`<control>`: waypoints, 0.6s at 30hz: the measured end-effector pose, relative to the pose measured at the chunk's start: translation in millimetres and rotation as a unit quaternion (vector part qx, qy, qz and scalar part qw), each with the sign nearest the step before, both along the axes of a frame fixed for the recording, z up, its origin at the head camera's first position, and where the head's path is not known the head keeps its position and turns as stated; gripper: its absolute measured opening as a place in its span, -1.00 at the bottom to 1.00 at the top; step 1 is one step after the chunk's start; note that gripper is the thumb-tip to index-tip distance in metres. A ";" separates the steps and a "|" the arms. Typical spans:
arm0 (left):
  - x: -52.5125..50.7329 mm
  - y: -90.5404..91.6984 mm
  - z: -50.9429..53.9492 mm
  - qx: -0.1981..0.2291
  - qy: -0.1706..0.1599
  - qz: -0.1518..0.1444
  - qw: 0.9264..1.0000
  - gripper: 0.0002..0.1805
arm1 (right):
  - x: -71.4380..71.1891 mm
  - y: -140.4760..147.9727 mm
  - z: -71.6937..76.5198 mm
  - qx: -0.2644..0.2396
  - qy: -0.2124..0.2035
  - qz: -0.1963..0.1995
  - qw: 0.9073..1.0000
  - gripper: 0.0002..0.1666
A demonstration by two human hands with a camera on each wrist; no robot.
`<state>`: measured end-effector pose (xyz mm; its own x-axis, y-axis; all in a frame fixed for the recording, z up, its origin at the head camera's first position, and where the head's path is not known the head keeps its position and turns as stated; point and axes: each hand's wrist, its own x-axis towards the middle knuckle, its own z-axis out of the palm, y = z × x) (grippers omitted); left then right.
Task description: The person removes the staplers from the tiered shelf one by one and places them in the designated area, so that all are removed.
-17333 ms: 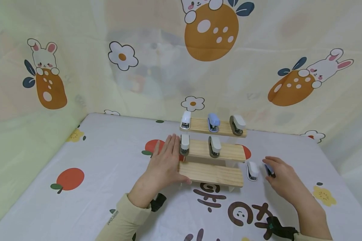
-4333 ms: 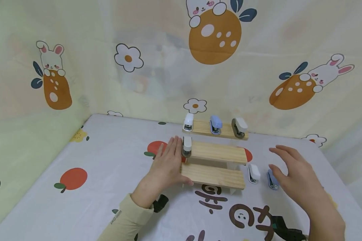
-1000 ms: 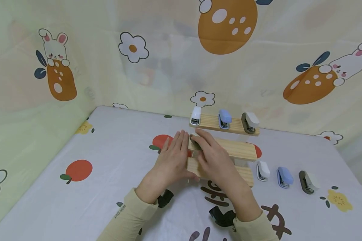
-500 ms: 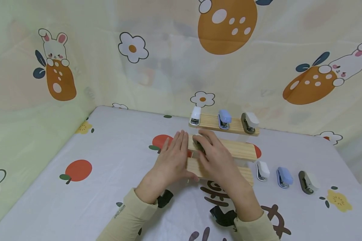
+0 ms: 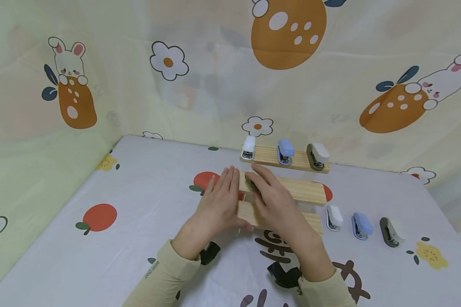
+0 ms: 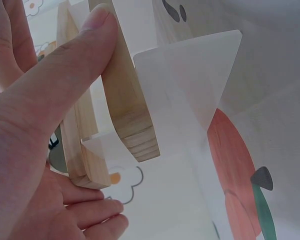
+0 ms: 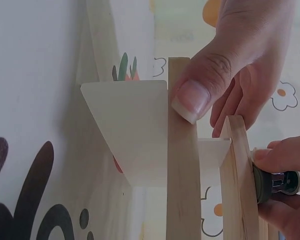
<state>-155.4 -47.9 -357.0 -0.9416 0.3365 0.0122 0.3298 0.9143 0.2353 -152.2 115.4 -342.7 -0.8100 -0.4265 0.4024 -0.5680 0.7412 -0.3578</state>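
Observation:
My left hand (image 5: 217, 207) lies with straight fingers against the left end of a three-tier wooden rack, its thumb touching the lowest board (image 5: 311, 221). In the left wrist view that thumb (image 6: 75, 60) presses on the board's edge. On the middle board (image 5: 303, 190), near its left end, my right hand (image 5: 280, 204) grips a stapler (image 5: 252, 183) mostly hidden by the fingers. The right wrist view shows the stapler's dark green base (image 7: 262, 184) against the board, between finger and thumb. The top board (image 5: 263, 159) bears a white (image 5: 248, 148), a blue (image 5: 286, 151) and a grey stapler (image 5: 318, 155).
Right of the rack, a white stapler (image 5: 334, 218), a blue one (image 5: 362, 226) and a grey one (image 5: 392, 232) stand in a row on the printed tablecloth (image 5: 146, 170). A patterned curtain (image 5: 211, 85) hangs behind. Translucent side supports (image 6: 185, 75) hold the boards.
Since 4.3 s ago, my right hand has come left from beside the blue stapler and gripped the one on the middle board. That stapler has shifted slightly right. My left hand stays at the rack.

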 end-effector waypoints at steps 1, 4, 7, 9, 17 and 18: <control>-0.1 0.0 0.3 0.000 0.000 0.000 1.000 0.57 | 0.1 0.2 0.6 0.000 -0.001 0.000 1.000 -0.47; -0.4 -0.3 0.6 -0.002 0.002 0.000 1.000 0.57 | 0.4 1.3 2.8 -0.004 -0.001 0.002 1.000 -0.47; -0.6 -0.6 0.9 -0.002 0.004 0.000 1.000 0.56 | 1.2 3.3 5.3 -0.009 0.005 0.004 1.000 -0.47; -0.5 -0.8 1.1 -0.001 0.006 0.000 1.000 0.56 | 1.5 4.8 6.8 -0.010 0.011 0.007 1.000 -0.47; -0.4 -0.8 0.0 0.008 0.008 -0.001 1.000 0.59 | 5.8 17.0 12.3 -0.009 0.033 -0.004 0.999 -0.47; -0.5 -0.7 0.2 0.009 0.007 -0.001 1.000 0.60 | 6.4 18.6 13.3 -0.008 0.034 -0.007 0.999 -0.47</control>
<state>-155.8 -48.6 -356.8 -0.9403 0.3389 0.0315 0.3359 0.9091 0.2465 -145.8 134.1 -329.4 -0.7867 -0.4076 0.4636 -0.5805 0.7439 -0.3311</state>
